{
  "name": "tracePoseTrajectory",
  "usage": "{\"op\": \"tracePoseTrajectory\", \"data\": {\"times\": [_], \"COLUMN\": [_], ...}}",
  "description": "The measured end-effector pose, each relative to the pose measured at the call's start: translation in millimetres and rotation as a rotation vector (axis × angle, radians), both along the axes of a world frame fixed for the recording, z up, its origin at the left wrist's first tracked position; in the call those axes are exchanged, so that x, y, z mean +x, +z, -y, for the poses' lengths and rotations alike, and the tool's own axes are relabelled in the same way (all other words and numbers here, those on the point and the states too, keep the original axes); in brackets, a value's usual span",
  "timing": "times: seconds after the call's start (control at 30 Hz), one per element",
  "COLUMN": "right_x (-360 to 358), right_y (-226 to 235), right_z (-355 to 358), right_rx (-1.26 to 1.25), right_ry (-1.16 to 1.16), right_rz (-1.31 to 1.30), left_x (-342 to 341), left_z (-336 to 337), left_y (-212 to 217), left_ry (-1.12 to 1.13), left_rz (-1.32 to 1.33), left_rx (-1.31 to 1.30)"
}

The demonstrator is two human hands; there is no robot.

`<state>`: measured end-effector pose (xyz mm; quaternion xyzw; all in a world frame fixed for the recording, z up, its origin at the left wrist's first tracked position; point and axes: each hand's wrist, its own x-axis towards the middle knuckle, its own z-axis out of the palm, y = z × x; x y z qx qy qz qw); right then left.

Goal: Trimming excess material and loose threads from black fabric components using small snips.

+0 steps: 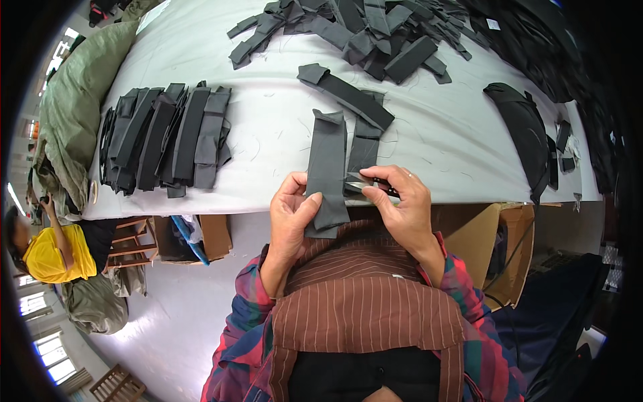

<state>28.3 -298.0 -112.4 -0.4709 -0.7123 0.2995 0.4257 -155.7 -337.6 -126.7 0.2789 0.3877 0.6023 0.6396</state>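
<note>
A dark grey fabric strip (327,157) hangs over the table's front edge. My left hand (292,211) pinches it near its lower part, the thumb on top. In my right hand (404,204) is a small pair of thread snips (358,182), its metal blades pointing left at the strip's right edge. Just beyond lies another dark strip (366,144), partly covered by a black-and-grey strip (351,99) set at a slant. I cannot see whether the blades touch a thread.
Left on the white-covered table (268,120) is a row of dark strips (164,137). A loose heap of strips (375,33) spreads at the far side. Black fabric pieces (522,134) lie right. Below stands a cardboard box (469,234). A person in yellow (63,254) is at far left.
</note>
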Motion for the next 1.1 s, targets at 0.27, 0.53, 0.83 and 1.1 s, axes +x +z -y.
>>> {"op": "tracePoseTrajectory", "data": {"times": [0.27, 0.53, 0.83, 1.1], "right_x": [-3.9, -7.7, -14.6, -13.6], "right_y": [4.1, 5.7, 5.3, 4.8], "right_z": [-3.3, -7.4, -8.1, -11.2], "right_rx": [0.239, 0.080, 0.216, 0.261], "right_ry": [0.041, 0.076, 0.110, 0.118], "right_rz": [0.241, 0.069, 0.175, 0.188], "left_x": [0.2, 5.4, 6.7, 2.1], "left_z": [1.1, 2.1, 2.2, 2.7], "left_y": [-1.9, -0.6, -1.8, 3.0], "left_ry": [-0.042, -0.016, -0.043, -0.105], "left_rz": [0.093, -0.053, -0.073, -0.192], "left_rx": [-0.026, -0.019, 0.002, 0.061]}}
